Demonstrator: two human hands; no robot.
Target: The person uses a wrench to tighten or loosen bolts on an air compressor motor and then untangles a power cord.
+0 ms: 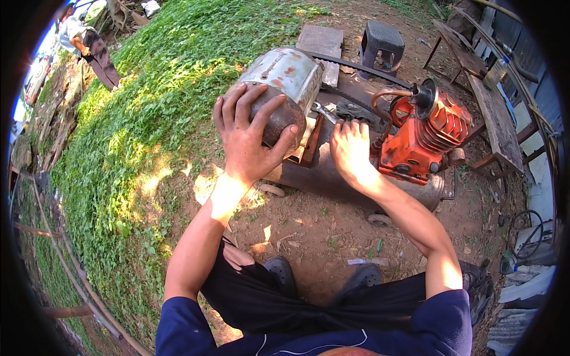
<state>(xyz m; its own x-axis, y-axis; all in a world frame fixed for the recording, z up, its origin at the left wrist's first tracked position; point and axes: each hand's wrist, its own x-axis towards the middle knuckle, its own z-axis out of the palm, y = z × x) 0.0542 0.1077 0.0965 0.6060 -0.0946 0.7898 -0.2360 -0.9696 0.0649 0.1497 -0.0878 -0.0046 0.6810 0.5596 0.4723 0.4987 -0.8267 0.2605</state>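
My left hand (pixel 246 133) lies spread over the rounded end of a rusty grey electric motor (pixel 285 77) that sits on top of a dark compressor tank (pixel 332 175). My right hand (pixel 350 148) rests palm down on the tank beside the motor's wooden mount (pixel 310 137), fingers toward a silver wrench (pixel 323 111). Just right of that hand stands the orange pump head (pixel 424 136) with a curved copper pipe (pixel 383 98). A black drive belt (pixel 356 65) runs behind the motor.
A grey plastic stool (pixel 383 43) and flat boards (pixel 320 38) lie beyond the machine. A wooden bench (pixel 496 118) stands at right. Grass covers the left side, where another person (pixel 89 47) stands far off. Bare dirt lies by my feet (pixel 320 276).
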